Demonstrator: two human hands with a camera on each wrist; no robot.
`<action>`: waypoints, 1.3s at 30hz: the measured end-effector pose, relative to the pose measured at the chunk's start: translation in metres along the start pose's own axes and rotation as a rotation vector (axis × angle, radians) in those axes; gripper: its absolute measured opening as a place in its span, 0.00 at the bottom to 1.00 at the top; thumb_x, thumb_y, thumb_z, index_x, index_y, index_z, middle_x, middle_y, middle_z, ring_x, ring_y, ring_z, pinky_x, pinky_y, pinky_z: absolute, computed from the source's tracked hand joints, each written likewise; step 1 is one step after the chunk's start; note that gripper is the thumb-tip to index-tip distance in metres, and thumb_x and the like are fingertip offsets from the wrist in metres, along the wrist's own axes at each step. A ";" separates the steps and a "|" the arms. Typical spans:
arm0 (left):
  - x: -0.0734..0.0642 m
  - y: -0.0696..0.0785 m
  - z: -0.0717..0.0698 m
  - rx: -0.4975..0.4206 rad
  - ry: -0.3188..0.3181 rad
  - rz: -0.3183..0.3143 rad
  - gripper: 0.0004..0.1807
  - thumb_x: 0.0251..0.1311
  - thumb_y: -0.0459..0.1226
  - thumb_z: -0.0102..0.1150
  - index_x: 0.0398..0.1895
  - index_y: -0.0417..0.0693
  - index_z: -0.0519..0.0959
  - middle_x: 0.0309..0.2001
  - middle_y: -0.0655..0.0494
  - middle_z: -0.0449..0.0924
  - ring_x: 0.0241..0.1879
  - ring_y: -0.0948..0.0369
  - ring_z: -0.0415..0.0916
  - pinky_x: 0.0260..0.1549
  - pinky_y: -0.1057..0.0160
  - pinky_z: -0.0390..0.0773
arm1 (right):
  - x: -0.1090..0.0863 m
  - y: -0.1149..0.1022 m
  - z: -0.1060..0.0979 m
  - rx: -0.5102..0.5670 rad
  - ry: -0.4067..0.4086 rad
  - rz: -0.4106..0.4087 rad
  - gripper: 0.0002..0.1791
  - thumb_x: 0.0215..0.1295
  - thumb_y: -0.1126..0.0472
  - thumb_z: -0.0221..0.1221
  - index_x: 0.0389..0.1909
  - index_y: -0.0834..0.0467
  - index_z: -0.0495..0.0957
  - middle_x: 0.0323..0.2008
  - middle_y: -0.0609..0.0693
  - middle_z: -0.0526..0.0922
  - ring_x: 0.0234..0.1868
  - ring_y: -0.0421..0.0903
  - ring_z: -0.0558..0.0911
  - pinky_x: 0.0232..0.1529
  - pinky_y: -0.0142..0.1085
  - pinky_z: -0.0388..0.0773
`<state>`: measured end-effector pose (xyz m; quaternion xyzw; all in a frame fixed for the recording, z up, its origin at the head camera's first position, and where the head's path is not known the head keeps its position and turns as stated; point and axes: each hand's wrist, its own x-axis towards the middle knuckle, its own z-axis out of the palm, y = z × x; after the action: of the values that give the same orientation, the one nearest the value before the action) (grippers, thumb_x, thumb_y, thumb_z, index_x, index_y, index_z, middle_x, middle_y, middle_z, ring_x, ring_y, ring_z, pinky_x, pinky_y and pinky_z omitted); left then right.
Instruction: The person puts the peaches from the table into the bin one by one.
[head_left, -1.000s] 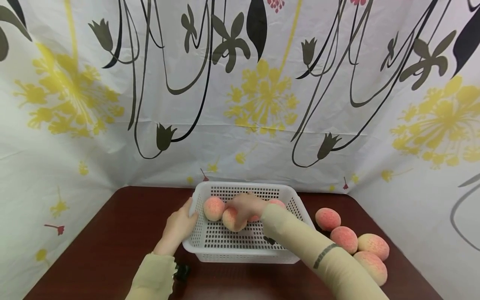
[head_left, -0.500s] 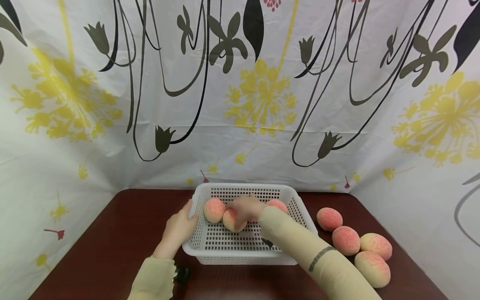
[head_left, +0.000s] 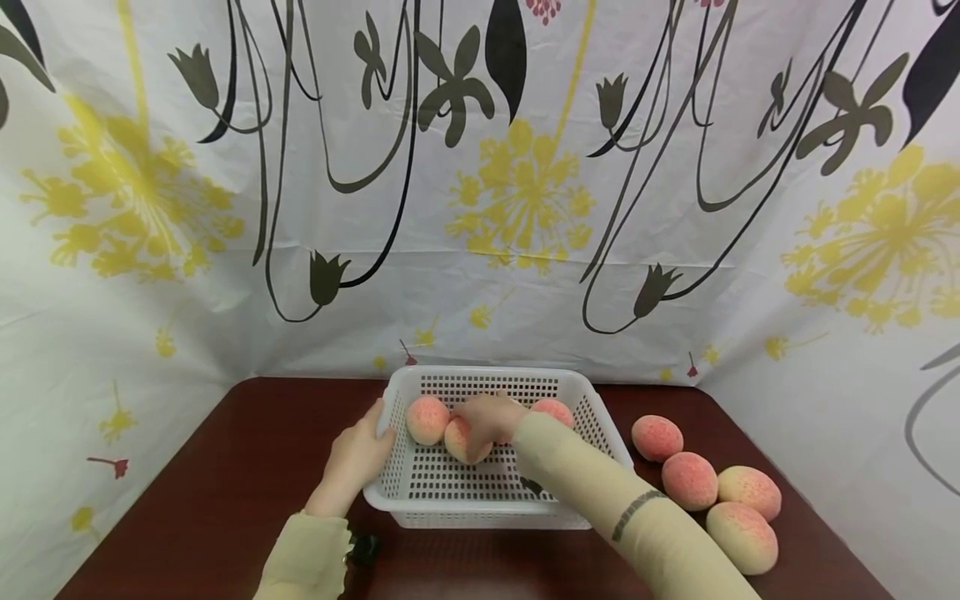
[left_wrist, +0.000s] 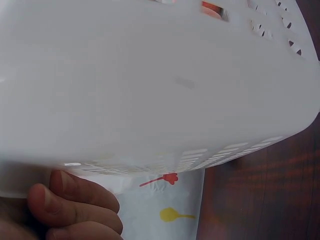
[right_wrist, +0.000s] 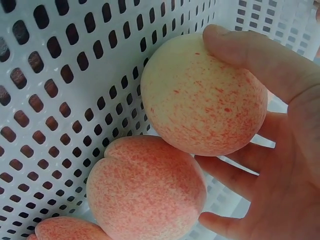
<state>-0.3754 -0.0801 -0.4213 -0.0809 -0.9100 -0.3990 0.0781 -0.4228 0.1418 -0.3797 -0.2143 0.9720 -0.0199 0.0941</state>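
A white perforated plastic basket [head_left: 495,506] stands on the table. At its left end my left hand [head_left: 356,454] grips the rim, and the left wrist view shows bent fingers [left_wrist: 82,202] below the basket wall [left_wrist: 125,100]. Inside the basket, my right hand [head_left: 491,414] holds a pale yellow peach with red speckles [right_wrist: 200,95]. The thumb lies over its top, while other fingers spread beneath and behind it, partly hidden. Right against it sits a pinker peach [right_wrist: 150,190]. One peach [head_left: 427,419] lies left of the hand, another [head_left: 553,410] to the right, partly behind the sleeve.
Several more peaches [head_left: 690,481] lie on the dark red-brown table [head_left: 187,500], right of the basket. A white cloth with flower prints [head_left: 480,325] hangs behind and at both sides. A small black object [head_left: 363,550] shows by the left cuff.
The right forearm has shifted slightly left. Both hands keep their places, the left on the basket rim and the right on the peach; the basket has stayed put.
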 end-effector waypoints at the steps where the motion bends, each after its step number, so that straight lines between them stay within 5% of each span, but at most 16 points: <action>1: 0.000 0.000 0.000 -0.002 -0.001 -0.001 0.34 0.69 0.38 0.51 0.74 0.35 0.53 0.50 0.32 0.77 0.23 0.58 0.75 0.26 0.55 0.77 | 0.000 0.000 0.000 0.006 0.000 -0.001 0.41 0.38 0.62 0.72 0.61 0.45 0.76 0.60 0.44 0.76 0.64 0.48 0.70 0.66 0.61 0.49; 12: -0.003 0.000 0.006 -0.029 -0.015 -0.014 0.35 0.69 0.38 0.51 0.74 0.35 0.53 0.51 0.31 0.76 0.24 0.57 0.76 0.26 0.55 0.77 | -0.003 0.008 0.000 0.095 -0.035 0.025 0.45 0.40 0.61 0.73 0.66 0.47 0.72 0.61 0.43 0.76 0.64 0.47 0.70 0.68 0.59 0.42; 19: -0.002 0.000 0.000 -0.006 -0.016 -0.005 0.34 0.69 0.38 0.50 0.74 0.35 0.53 0.56 0.30 0.73 0.27 0.55 0.77 0.30 0.53 0.78 | -0.021 0.028 -0.030 0.165 0.028 0.043 0.35 0.55 0.54 0.66 0.66 0.53 0.72 0.62 0.50 0.75 0.63 0.51 0.71 0.63 0.48 0.63; 29: 0.000 0.003 -0.007 0.008 -0.037 -0.001 0.35 0.69 0.38 0.49 0.74 0.35 0.52 0.59 0.29 0.70 0.31 0.54 0.78 0.32 0.52 0.78 | -0.093 0.133 -0.066 0.187 0.200 0.125 0.28 0.61 0.51 0.62 0.58 0.64 0.76 0.53 0.62 0.80 0.54 0.58 0.77 0.53 0.52 0.72; 34: -0.001 0.003 -0.013 0.027 -0.033 -0.004 0.35 0.70 0.38 0.49 0.75 0.35 0.51 0.58 0.28 0.70 0.30 0.53 0.78 0.30 0.52 0.77 | -0.123 0.183 -0.052 0.204 0.243 0.177 0.26 0.61 0.53 0.63 0.52 0.69 0.77 0.47 0.65 0.81 0.50 0.61 0.78 0.50 0.54 0.72; 39: -0.001 0.004 -0.008 0.017 -0.041 0.009 0.35 0.70 0.38 0.48 0.75 0.35 0.51 0.57 0.28 0.71 0.31 0.52 0.78 0.31 0.51 0.77 | -0.152 0.217 -0.026 0.220 0.153 0.299 0.32 0.62 0.50 0.62 0.57 0.71 0.74 0.55 0.69 0.75 0.57 0.66 0.72 0.55 0.56 0.68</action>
<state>-0.3727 -0.0836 -0.4137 -0.0924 -0.9144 -0.3893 0.0619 -0.3823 0.4026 -0.3452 -0.0541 0.9893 -0.1281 0.0447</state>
